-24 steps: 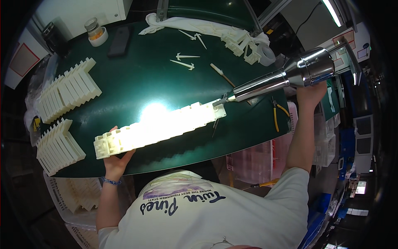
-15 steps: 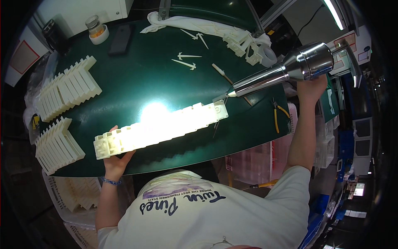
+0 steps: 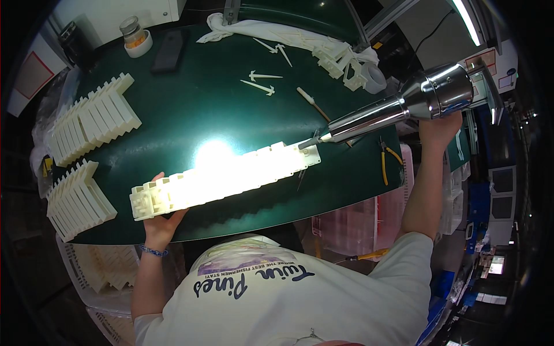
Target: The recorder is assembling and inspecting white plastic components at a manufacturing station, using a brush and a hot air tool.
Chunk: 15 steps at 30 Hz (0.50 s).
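Observation:
My left hand [image 3: 161,226] is closed round the left end of a long cream plastic strip with stepped, block-like sections [image 3: 277,164]. Glare washes out the strip's middle. In my right hand [image 3: 441,130] is a chrome pistol-like tool with a long tapered nose [image 3: 369,119]; my fingers are mostly hidden behind its body. The tool's slim grey tip meets the strip's flat right end, which has a round feature. I cannot tell whether the tip presses into it.
Two rows of cream plastic parts [image 3: 95,118] stand at the left. Far off are a phone [image 3: 168,52], a glass jar [image 3: 133,34], a white cloth [image 3: 259,30] and several pointed plastic pieces [image 3: 265,76]. Yellow-handled pliers [image 3: 385,164] and a white-tipped stick [image 3: 309,99] lie at the right.
The tool's tip has moved from just beyond the strip's far edge onto its right end. My right hand and the tool's body have shifted slightly right and nearer. My left hand stays put.

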Available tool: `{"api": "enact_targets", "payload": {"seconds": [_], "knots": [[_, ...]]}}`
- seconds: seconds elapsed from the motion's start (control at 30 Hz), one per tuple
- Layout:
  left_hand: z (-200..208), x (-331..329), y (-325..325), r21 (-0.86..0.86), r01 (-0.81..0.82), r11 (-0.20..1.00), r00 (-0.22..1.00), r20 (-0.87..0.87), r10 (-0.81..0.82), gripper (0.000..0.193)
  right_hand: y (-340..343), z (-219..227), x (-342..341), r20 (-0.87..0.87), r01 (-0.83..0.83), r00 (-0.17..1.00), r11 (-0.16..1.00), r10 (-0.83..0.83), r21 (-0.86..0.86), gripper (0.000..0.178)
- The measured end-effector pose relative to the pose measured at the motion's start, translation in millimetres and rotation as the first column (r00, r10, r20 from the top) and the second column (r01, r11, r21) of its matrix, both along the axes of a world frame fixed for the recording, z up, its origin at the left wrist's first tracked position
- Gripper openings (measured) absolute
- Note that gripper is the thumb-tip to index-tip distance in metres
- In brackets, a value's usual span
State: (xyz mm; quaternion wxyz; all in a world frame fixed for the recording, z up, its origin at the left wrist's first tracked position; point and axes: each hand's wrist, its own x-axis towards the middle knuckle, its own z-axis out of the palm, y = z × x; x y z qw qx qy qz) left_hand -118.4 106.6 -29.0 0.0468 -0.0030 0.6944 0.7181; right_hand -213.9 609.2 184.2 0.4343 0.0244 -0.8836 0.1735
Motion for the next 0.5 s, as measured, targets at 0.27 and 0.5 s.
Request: {"api": "enact_targets", "payload": {"seconds": [0.27, 0.5], "knots": [[8, 0, 0, -0.280, -0.004, 0.960, 0.997, -0.080, -0.019, 0.082, -8, 6, 14, -0.030, 0.068, 0.997, 0.985, -0.064, 0.156, 0.045], [6, 1, 1, -0.333, -0.039, 0.942, 0.983, -0.182, -0.023, 0.084, -19, 8, 14, -0.087, 0.018, 0.996, 0.991, -0.006, 0.130, 0.043]]}}
